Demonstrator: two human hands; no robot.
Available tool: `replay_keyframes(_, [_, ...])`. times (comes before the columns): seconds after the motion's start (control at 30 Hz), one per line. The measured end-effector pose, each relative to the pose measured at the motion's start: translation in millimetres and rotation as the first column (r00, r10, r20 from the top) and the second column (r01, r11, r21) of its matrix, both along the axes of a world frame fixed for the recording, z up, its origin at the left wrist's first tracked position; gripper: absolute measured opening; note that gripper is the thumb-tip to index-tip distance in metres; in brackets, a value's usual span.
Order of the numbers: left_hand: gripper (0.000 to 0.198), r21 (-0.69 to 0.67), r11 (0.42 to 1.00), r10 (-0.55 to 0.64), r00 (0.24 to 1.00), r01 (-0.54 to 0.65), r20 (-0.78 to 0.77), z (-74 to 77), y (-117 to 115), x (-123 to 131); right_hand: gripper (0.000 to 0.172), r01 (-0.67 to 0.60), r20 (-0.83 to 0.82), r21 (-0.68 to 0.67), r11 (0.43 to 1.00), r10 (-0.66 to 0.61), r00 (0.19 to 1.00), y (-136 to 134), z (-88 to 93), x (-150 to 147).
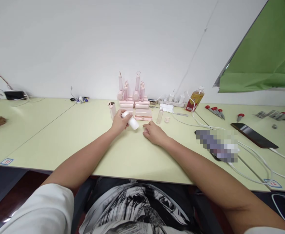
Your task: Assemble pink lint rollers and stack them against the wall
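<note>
My left hand (119, 123) is wrapped round a smooth white cylinder (132, 123), tilted with its lower end toward the right. My right hand (154, 132) is just right of that end, low over the table. Its thumb and forefinger are drawn together; a small pale bit shows at the tips, too small to name. Behind the left hand a pink cup-like tube (112, 111) stands upright. A pink open case (143, 115) lies behind the hands. Beyond the right hand are a clear pinkish tube (160, 116) and a small pink piece (167, 120).
Pink handled rollers (137, 85) stand in a group against the wall. A power strip (173, 103), a drink bottle (195, 98) and red-tipped tools (215, 111) are to the right. Phones, one black (254, 136), and white cables (254, 156) lie nearer. A coiled charger cable (80, 99) sits back left.
</note>
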State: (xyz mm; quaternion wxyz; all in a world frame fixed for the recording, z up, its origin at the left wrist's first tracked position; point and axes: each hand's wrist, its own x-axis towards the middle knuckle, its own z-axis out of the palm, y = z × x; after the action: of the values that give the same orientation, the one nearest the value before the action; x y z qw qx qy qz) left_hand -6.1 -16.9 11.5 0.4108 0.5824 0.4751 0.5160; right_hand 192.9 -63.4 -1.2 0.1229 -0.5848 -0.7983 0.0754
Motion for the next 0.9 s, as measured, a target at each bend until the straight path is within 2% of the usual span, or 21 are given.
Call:
replay_keyframes(0.17, [0.047, -0.074, 0.989, -0.117, 0.978, 0.131, 0.173, 1.7, -2, 0, 0.014, 0.048, -0.076, 0.076, 0.996, -0.043, 0.996, -1, 0.3, 2])
replay_keyframes(0.27, [0.053, -0.107, 0.969, -0.195, 0.954, 0.224, 0.230, 3.4, -3, -1, 0.007, 0.087, -0.297, 0.085, 0.993, -0.058, 0.953, 0, -1.7, 3])
replay_keyframes(0.33, [0.055, -0.116, 0.946, -0.264, 0.925, 0.303, 0.272, 4.5, -5, -2, 0.014, 0.144, -0.540, 0.050, 0.988, -0.094, 0.836, 1, -3.9, 5])
replay_keyframes(0.43, [0.056, -0.128, 0.897, -0.370, 0.877, 0.423, 0.305, 5.4, -8, -2, 0.021, 0.154, -0.840, 0.053, 0.987, -0.039, 0.542, 4, -5.9, 6])
replay_keyframes(0.5, [0.058, -0.139, 0.867, -0.424, 0.854, 0.479, 0.300, 4.9, -9, -2, 0.026, 0.110, -0.921, 0.105, 0.988, 0.055, 0.385, 5, -5.8, 6])
replay_keyframes(0.6, [0.061, -0.144, 0.840, -0.476, 0.837, 0.524, 0.270, 2.6, -11, -1, 0.033, 0.066, -0.948, 0.155, 0.986, 0.129, 0.292, 5, -5.5, 4])
replay_keyframes(0.67, [0.057, -0.160, 0.834, -0.505, 0.848, 0.527, 0.164, 0.8, -12, -1, 0.036, 0.068, -0.951, 0.172, 0.983, 0.148, 0.271, 4, -5.7, 2])
replay_keyframes(0.73, [0.053, -0.140, 0.855, -0.510, 0.858, 0.499, -0.060, -0.6, -13, 0, 0.037, 0.069, -0.956, 0.184, 0.980, 0.163, 0.243, 2, -6.1, 1])
replay_keyframes(0.83, [0.050, -0.022, 0.874, -0.451, 0.793, 0.486, -0.410, -2.3, -19, 2, 0.036, 0.043, -0.957, 0.206, 0.978, 0.193, 0.217, 0, -5.5, 0])
replay_keyframes(0.9, [0.051, 0.011, 0.866, -0.422, 0.741, 0.500, -0.523, -3.4, -24, 5, 0.034, 0.026, -0.950, 0.229, 0.973, 0.217, 0.226, -2, -4.0, 0])
